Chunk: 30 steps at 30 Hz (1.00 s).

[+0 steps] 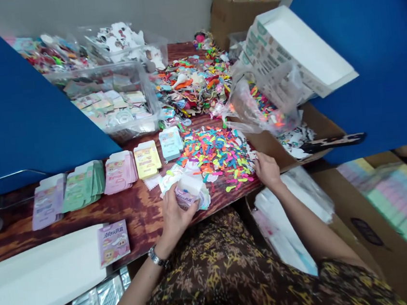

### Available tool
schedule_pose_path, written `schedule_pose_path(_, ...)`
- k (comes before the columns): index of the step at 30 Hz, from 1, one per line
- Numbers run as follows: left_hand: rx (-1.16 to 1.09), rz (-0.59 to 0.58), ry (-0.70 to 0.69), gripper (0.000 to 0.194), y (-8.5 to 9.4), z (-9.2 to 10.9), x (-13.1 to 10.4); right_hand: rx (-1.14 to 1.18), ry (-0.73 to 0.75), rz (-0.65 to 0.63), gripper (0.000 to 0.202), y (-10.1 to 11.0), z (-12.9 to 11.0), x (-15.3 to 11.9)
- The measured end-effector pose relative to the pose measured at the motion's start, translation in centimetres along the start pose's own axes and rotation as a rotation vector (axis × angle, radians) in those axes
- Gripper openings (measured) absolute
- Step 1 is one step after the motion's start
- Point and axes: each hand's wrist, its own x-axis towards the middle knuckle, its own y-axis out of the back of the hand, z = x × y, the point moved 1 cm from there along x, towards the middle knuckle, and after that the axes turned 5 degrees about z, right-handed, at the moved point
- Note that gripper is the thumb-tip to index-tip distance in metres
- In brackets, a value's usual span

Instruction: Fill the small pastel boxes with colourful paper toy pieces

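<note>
My left hand is wrapped round a small open purple paper box, its white flap standing up. Inside the box is something blue, too small to make out. At the right edge of a pile of colourful plastic clips, my right hand has its fingers pinched together beside some white pieces; what they hold is hidden. Under and behind the box lie several pale printed cards. Flat stacks of yellow boxes and blue boxes stand just beyond.
Pink, green and purple box stacks line the left. A finished purple box rests on a white lid. Behind are a clear bin and mixed trinkets. An open carton stands right.
</note>
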Motion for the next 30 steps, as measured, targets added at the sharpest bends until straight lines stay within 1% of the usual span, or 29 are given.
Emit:
schedule_pose_path(1, -0.003, -0.014, 0.004, 0.072, -0.1, 0.0, -0.1, -0.035, -0.017, -0.023, 0.046, -0.7, 1.1, 0.1)
schedule_pose_path(3, -0.018, -0.040, 0.005, 0.073, -0.4, 0.2, -0.3, -0.051, -0.004, -0.064, 0.046, -2.2, 1.9, -0.3)
schedule_pose_path(6, -0.042, -0.067, -0.003, 0.073, -0.7, 0.6, -0.4, -0.026, 0.056, -0.102, 0.044, -3.3, 1.0, -0.9)
schedule_pose_path(9, -0.053, -0.085, 0.001, 0.073, -0.5, 0.8, -0.6, -0.022, 0.051, -0.099, 0.045, -2.9, 0.5, -0.3)
schedule_pose_path(13, -0.059, -0.093, 0.023, 0.074, -0.3, 0.6, -0.9, -0.074, -0.085, -0.102, 0.043, -2.0, 1.6, 1.3)
schedule_pose_path(17, -0.079, -0.099, 0.027, 0.075, -0.4, 0.4, -1.3, -0.087, -0.180, -0.126, 0.033, -2.3, 2.2, 1.8)
schedule_pose_path(19, -0.090, -0.108, 0.020, 0.076, -0.5, 0.4, -1.5, -0.063, -0.214, -0.130, 0.039, -2.5, 2.5, 2.0)
schedule_pose_path(22, -0.100, -0.125, 0.020, 0.076, -0.6, 0.5, -1.5, 0.008, -0.248, -0.150, 0.055, -2.8, 3.0, 2.4)
schedule_pose_path(23, -0.102, -0.129, 0.024, 0.076, -0.6, 0.5, -1.5, 0.029, -0.256, -0.151, 0.056, -2.9, 3.1, 2.5)
schedule_pose_path(25, -0.104, -0.134, 0.030, 0.077, -0.6, 0.6, -1.5, 0.055, -0.270, -0.130, 0.050, -3.0, 3.2, 2.3)
schedule_pose_path(27, -0.109, -0.138, 0.026, 0.077, -0.5, 0.7, -1.5, 0.066, -0.278, -0.079, 0.042, -2.8, 3.0, 1.8)
schedule_pose_path(30, -0.118, -0.139, 0.018, 0.077, -0.3, 0.6, -1.7, 0.101, -0.262, 0.017, 0.033, -1.6, 2.1, 0.8)
